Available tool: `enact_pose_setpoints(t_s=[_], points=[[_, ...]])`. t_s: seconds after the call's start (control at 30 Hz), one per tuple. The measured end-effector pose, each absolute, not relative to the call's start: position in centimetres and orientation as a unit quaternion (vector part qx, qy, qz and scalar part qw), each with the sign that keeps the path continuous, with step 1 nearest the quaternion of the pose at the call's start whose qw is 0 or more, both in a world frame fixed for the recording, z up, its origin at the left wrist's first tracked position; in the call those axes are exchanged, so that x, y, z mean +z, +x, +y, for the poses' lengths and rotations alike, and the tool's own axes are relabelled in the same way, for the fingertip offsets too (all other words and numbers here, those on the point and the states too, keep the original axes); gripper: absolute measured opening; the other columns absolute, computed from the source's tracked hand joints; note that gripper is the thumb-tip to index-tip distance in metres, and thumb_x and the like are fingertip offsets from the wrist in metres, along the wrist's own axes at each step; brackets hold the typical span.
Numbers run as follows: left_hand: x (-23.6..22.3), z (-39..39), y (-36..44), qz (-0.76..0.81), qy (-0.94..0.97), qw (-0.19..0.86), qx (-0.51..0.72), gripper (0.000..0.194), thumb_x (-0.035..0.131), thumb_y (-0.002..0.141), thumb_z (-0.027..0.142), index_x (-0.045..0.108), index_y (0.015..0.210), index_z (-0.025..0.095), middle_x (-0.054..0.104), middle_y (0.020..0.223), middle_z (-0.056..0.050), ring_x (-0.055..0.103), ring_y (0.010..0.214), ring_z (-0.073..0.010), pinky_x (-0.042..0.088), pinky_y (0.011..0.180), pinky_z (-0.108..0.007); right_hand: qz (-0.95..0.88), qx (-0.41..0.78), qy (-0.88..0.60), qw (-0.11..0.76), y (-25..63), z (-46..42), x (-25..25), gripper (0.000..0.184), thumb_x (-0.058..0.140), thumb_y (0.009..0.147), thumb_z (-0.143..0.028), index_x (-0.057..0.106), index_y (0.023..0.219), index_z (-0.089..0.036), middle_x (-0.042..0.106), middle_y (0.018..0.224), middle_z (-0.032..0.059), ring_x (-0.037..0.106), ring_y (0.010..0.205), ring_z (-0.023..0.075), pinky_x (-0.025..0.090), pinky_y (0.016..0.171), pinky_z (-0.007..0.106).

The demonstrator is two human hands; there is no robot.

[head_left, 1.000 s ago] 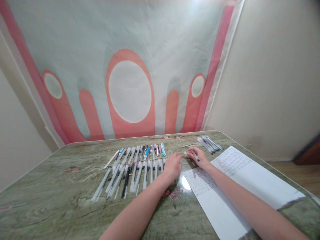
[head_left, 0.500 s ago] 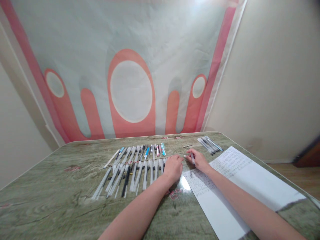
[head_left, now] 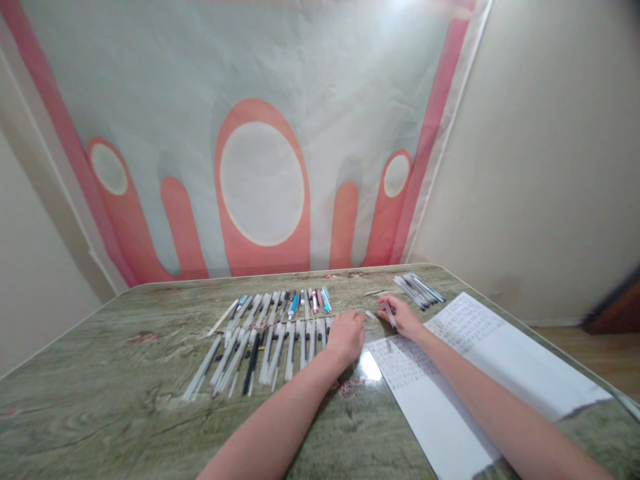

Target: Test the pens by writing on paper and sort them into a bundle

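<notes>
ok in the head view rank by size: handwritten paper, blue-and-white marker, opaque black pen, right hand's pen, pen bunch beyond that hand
1. Handwritten paper
2. Pen bunch, as a whole
3. Opaque black pen
4. Blue-and-white marker and the slim pen in the right hand: too alike to rank, the latter partly covered

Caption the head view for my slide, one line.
Right hand holding a pen, left hand near two rows of pens, written paper on the table.
</notes>
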State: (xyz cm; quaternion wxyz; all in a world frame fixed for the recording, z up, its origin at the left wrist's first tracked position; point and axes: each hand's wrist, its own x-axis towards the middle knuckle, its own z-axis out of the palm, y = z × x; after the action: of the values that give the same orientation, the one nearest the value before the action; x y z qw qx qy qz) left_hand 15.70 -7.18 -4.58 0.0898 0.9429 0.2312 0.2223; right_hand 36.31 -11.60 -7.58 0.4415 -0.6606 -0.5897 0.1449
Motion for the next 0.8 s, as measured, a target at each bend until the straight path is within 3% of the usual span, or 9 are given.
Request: enact_pose_setpoints(t_s=[0.3, 0.4, 0.57, 0.67, 0.8], points=[[-4.0, -7.6, 15.6, 0.242, 0.938, 0.116, 0.219, 0.023, 0.043, 0.080, 0.019, 0.056, 0.099, 0.020, 0.055, 0.099, -0.007, 0.048, 0.097, -0.0187, 0.035, 0.087, -0.033, -0.627, 0.111, -0.661, 0.397, 35.4, -11.6, -7.7, 0.022, 0.049, 0.070, -0.019, 0.055, 0.091, -0.019, 0.058, 0.066, -0.0015, 0.051, 0.062, 0.0131, 0.040, 0.062, 0.025], [-3.9, -7.7, 15.8, 0.248, 0.920, 0.173, 0.249, 0.023, 0.045, 0.079, 0.020, 0.056, 0.099, 0.019, 0.056, 0.100, -0.007, 0.049, 0.096, -0.0187, 0.036, 0.087, -0.034, -0.627, 0.121, -0.640, 0.427, 35.0, -11.8, -7.0, 0.023, 0.049, 0.072, -0.022, 0.053, 0.095, -0.019, 0.056, 0.067, -0.0015, 0.050, 0.063, 0.0131, 0.040, 0.063, 0.025], [-4.1, -7.7, 17.2, 0.276, 0.786, 0.456, 0.313, 0.025, 0.044, 0.079, 0.026, 0.059, 0.095, 0.015, 0.061, 0.091, -0.007, 0.055, 0.068, -0.0128, 0.043, 0.066, -0.027, -0.611, 0.158, -0.575, 0.521, 33.2, -12.2, -4.6, 0.028, 0.050, 0.077, -0.033, 0.049, 0.101, -0.020, 0.053, 0.079, 0.0015, 0.050, 0.071, 0.0143, 0.041, 0.070, 0.028], [-4.2, -7.5, 17.9, 0.280, 0.675, 0.618, 0.289, 0.025, 0.046, 0.077, 0.028, 0.061, 0.090, 0.013, 0.063, 0.085, -0.007, 0.051, 0.055, -0.0082, 0.036, 0.048, -0.019, -0.608, 0.211, -0.538, 0.545, 32.0, -12.3, -3.9, 0.031, 0.051, 0.076, -0.036, 0.047, 0.103, -0.021, 0.051, 0.078, 0.0008, 0.050, 0.068, 0.0136, 0.042, 0.066, 0.027], [-4.2, -7.2, 18.0, 0.285, 0.571, 0.717, 0.280, 0.024, 0.053, 0.073, 0.030, 0.064, 0.084, 0.013, 0.063, 0.080, -0.005, 0.045, 0.050, -0.0050, 0.026, 0.041, -0.016, -0.589, 0.251, -0.512, 0.572, 31.2, -12.3, -4.3, 0.032, 0.053, 0.075, -0.036, 0.046, 0.102, -0.021, 0.049, 0.077, -0.0004, 0.050, 0.066, 0.0125, 0.044, 0.062, 0.026]])
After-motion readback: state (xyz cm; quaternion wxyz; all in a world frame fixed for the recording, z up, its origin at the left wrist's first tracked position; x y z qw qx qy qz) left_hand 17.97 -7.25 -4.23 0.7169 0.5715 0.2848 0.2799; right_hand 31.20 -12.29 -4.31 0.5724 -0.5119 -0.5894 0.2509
